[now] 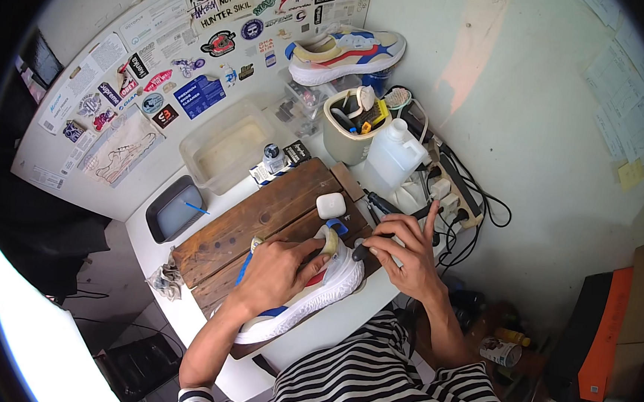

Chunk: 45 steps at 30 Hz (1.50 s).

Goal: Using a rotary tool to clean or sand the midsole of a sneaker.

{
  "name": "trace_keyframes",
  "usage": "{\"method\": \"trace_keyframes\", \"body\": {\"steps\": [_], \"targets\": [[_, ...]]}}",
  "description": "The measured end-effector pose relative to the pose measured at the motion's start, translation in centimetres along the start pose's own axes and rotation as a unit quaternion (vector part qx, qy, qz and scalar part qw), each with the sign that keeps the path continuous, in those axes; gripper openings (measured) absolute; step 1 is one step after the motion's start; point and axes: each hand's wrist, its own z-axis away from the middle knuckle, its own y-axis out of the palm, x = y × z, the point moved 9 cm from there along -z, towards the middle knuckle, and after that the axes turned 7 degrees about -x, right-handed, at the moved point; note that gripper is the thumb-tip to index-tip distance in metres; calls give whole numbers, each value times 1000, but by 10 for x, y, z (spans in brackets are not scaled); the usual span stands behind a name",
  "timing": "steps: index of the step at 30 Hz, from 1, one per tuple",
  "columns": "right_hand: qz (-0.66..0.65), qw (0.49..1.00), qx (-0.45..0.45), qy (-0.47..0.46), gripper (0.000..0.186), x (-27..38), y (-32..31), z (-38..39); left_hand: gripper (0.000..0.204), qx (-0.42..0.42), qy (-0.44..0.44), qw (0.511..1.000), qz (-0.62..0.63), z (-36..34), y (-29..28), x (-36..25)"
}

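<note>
A sneaker with a thick white sole (330, 297) and red and blue panels lies on its side across the near part of a dark wooden board. My left hand (280, 269) is closed over the upper near the collar and grips it. My right hand (410, 259) pinches a small dark tool with a rounded black end (361, 251), which is at the right end of the sneaker; its working tip cannot be made out. The index finger of that hand points up. Just beyond the sneaker are a small blue piece (336, 227) and a white rounded case (331, 205) on the board.
The wooden board (223, 231) covers much of the white table. Behind it stand a clear tub (229, 146), a small glass bottle (273, 158), a tool bin (346, 141) and a white jug (396, 158). A matching sneaker (347, 56) rests higher up. Cables and power strips (454, 184) crowd the right.
</note>
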Motion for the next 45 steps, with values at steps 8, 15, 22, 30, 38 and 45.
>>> {"method": "trace_keyframes", "body": {"steps": [8,15,22,30,38,45], "targets": [[6,996,32,-78,30,30,7,-10,33,-31,37,999,3,1,-3,-3],[81,993,39,-73,26,10,8,-9,31,-11,4,1000,13,2,-4,-2],[-5,994,41,-99,27,49,15,-9,31,-8,5,1000,4,2,-3,-1],[25,996,22,-77,25,29,11,-16,30,-23,39,999,-13,0,-1,-2],[37,998,16,-45,23,1,10,-16,29,3,-6,1000,-8,-1,0,2],[-25,996,38,-77,23,10,21,-11,27,-15,3,1000,-12,-2,-5,1]]}}
